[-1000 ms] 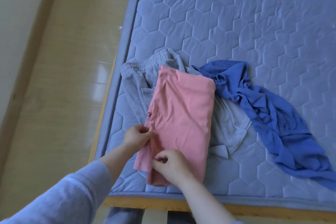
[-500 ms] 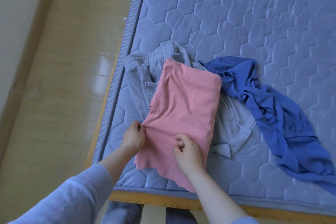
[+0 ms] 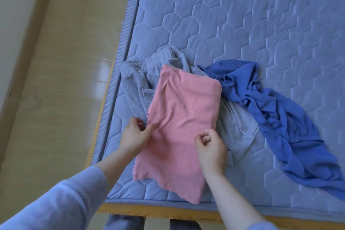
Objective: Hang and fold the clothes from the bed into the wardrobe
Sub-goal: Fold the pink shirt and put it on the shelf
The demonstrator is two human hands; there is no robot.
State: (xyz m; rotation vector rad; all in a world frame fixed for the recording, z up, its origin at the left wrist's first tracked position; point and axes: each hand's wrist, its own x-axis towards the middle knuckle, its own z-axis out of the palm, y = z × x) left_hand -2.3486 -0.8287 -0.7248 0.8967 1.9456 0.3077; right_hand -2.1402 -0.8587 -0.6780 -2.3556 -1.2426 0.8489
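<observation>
So your pink garment point(image 3: 183, 117) is lying folded into a long strip near the foot corner of the bed point(image 3: 242, 24), running from the middle of the clothes pile down almost to the mattress edge closest to you. Its far end sits on top of the grey sweatpants point(image 3: 138, 84), whose elastic waistband pokes out beyond it and to the left.

Your left hand point(image 3: 134, 134) is at the garment's left edge, about halfway along, with thumb and fingers pinching the pink fabric there. You can see the cloth pulling into little creases toward that pinch. Your right hand point(image 3: 211, 147) is over the right edge of the same garment, fingers curled in toward the palm. Honestly I can't tell if it has any fabric pinched or is just resting clenched on top.

Tucked under the pink garment on the right is a pale grey piece point(image 3: 240, 130), lying flat-ish on the mattress. A crumpled blue garment point(image 3: 276, 117) is draped over its far side and trails off toward the right edge of the view.

The wooden bed frame point(image 3: 149, 211) runs along the near side, and there's shiny tan floor point(image 3: 65, 61) off to the left. Your light blue sleeve point(image 3: 56, 201) fills the lower left corner.
</observation>
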